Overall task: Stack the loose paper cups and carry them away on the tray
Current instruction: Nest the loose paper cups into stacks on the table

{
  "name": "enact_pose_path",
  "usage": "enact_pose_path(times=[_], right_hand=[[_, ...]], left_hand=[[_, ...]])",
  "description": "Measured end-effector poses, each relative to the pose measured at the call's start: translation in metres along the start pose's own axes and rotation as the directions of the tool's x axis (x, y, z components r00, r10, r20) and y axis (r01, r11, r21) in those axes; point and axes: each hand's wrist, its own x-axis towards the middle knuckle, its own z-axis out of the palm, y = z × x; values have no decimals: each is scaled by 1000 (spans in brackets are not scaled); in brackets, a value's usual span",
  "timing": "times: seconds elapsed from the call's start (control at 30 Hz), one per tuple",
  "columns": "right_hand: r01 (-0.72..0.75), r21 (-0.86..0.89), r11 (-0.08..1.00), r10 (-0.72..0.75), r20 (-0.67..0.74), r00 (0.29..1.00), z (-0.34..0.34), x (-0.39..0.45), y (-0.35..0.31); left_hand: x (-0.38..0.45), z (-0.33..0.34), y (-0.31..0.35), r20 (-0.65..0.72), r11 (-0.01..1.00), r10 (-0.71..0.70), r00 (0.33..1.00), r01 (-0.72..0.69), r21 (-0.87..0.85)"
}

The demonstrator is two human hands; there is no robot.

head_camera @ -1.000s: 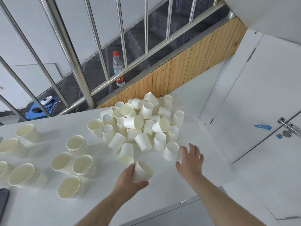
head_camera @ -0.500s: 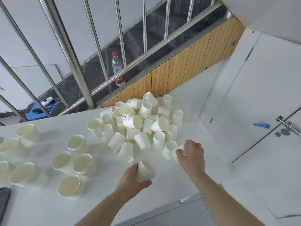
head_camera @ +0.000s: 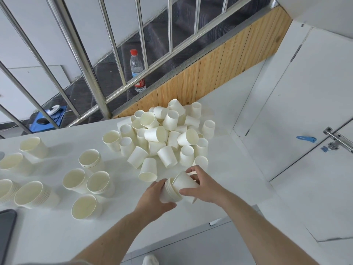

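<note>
Your left hand [head_camera: 152,197] has its fingers [head_camera: 169,205] and thumb curled round a short nested stack [head_camera: 169,193] of paper cups, held tilted with the open mouth toward 1 o'clock. Your right hand [head_camera: 205,185] pinches a single cup [head_camera: 184,183], thumb along its lower side and the other fingers [head_camera: 192,169] over its upper side. The base of the single cup sits at the mouth of the nested stack; how far it has entered cannot be told. Both hands are held just above the white tabletop [head_camera: 118,222], near its front edge.

At 12 o'clock from your hands lies the loose pile [head_camera: 166,136] of paper cups, heaped in all directions, some upright, some on their sides. One tipped cup [head_camera: 148,170] lies at 11 o'clock, just beside the nested stack.

At 9 o'clock, well apart from the pile, upright finished stacks [head_camera: 96,181] stand in a scattered group across the left of the tabletop. A dark flat device [head_camera: 6,228] lies at the left edge, at 8 o'clock.

Beyond the tabletop, at 12 o'clock, a steel railing [head_camera: 84,60] runs diagonally, with a clear water bottle [head_camera: 137,70] with a red cap standing behind it.
</note>
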Motion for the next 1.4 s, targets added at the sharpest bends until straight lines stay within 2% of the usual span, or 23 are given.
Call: enact_pose_path(times=[0.03,0.13,0.23,0.3,0.47,0.63,0.77,0.8,0.87,0.93,1.0,1.23,1.4], right_hand=[[-6,-15,1000,6,5,1000,-1,1,-1],[26,16,1000,-24,-100,995,-8,6,-7],[128,258,958,-44,-305,951,-8,13,-17],[143,353,925,7,-393,920,-3,18,-22],[-2,128,992,46,-342,939,23,34,-13],[-5,116,993,21,-133,991,31,42,-13],[-33,-3,999,33,-69,997,27,50,-6],[-23,-8,1000,22,-97,995,24,52,-8],[16,12,1000,-12,-281,960,15,59,-16],[22,-29,999,-33,-510,859,4,71,-20],[-18,-129,991,-64,-604,795,-6,86,-24],[-196,-271,942,9,-563,827,-31,141,-45],[-224,-330,917,-4,-567,824,-30,164,-36]], left_hand=[[1,0,1,9,1000,1,1000,-1,-8],[8,-1,2,15,996,-29,999,30,-89],[18,-5,5,38,986,-47,998,52,-157],[25,-7,8,65,984,-22,998,33,-174],[39,-17,18,81,971,20,997,0,-238],[45,-30,19,89,969,34,995,-11,-245],[47,-37,17,88,974,38,995,-17,-225],[48,-39,17,89,974,31,996,-10,-225],[50,-43,19,82,971,17,996,3,-240],[51,-46,19,71,968,0,997,18,-251],[51,-48,17,46,964,-35,998,46,-263],[52,-58,3,-57,941,-130,990,105,-322],[53,-61,-5,-95,921,-182,979,135,-367]])
